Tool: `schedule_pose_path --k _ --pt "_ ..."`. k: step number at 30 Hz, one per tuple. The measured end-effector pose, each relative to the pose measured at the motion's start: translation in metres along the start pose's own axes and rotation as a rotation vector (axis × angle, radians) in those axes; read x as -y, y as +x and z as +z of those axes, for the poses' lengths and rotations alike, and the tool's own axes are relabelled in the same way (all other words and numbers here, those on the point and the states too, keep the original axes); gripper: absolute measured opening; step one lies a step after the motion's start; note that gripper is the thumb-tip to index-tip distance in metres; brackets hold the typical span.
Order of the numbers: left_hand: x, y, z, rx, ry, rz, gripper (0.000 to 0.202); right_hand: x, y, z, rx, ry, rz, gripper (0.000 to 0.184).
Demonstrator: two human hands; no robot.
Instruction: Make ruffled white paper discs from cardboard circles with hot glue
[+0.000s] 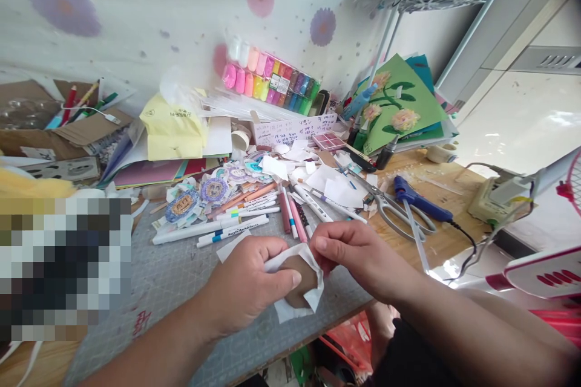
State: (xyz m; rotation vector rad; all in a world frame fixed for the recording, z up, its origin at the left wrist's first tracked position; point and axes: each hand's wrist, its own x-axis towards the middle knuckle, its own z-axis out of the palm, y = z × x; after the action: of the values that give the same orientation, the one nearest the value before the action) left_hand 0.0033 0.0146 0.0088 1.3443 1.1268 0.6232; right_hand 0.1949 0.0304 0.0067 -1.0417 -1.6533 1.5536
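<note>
My left hand (pixel 247 284) grips a brown cardboard piece (pixel 305 281), its thumb pressed flat on the face. White paper (pixel 290 313) lies under the cardboard, and its torn-looking edges fold up around the rim. At the right edge of this paper, the fingers of my right hand (pixel 356 257) are pinched together, with the fingertips partly hidden. Both hands are above the front of a grey cutting mat (pixel 177 302). Just beyond them lie several markers (pixel 233 231) and another scrap of white paper (pixel 231 246).
Scissors (pixel 394 208) and a blue glue gun (pixel 420 201) with a cord lie to the right. Decorated paper discs (pixel 182 204) and scraps are heaped behind the markers. Farther back are a pack of coloured clay (pixel 272 81), a cardboard box (pixel 86 133) and a green flower card (pixel 402 103).
</note>
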Motion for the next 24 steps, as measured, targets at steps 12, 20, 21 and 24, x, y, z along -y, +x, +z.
schedule_pose_path --k 12,20,21,24 --pt "0.005 0.001 0.003 0.031 0.012 -0.041 0.009 0.005 0.005 0.008 -0.083 -0.365 -0.013 0.019" --pt "-0.001 0.001 0.002 -0.007 0.19 -0.016 0.013 0.006 0.006 -0.006 0.077 -0.135 0.015 0.033" --pt "-0.001 0.001 0.001 -0.018 0.237 -0.001 0.013 0.005 0.006 -0.008 0.082 -0.074 0.028 0.039" --pt "-0.001 0.001 -0.001 -0.019 0.266 0.022 0.013 0.002 0.007 -0.01 0.108 0.034 0.095 0.042"
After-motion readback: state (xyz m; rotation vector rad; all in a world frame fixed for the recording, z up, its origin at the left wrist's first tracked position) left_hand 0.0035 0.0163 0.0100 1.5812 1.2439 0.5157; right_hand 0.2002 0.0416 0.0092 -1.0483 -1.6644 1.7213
